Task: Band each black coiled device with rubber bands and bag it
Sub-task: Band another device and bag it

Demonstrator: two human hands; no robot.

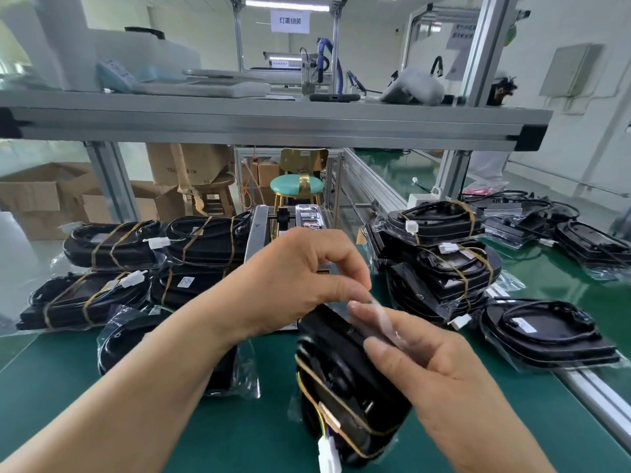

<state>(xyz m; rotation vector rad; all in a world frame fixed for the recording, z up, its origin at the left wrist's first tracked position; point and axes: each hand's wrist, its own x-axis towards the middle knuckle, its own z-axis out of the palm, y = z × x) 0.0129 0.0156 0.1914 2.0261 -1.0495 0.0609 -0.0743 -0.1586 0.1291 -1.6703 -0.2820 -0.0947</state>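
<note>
A black coiled device with yellow rubber bands around it and a white connector at its lower end stands tilted on the green mat, inside a clear plastic bag. My left hand pinches the bag's top edge above the device. My right hand holds the bag's upper flap against the device from the right, fingers curled over it.
Banded, bagged devices are stacked at the left. Another pile rises at the right, with a bagged one beside it. A small sealing machine stands behind my hands. An aluminium rail borders the mat at the right.
</note>
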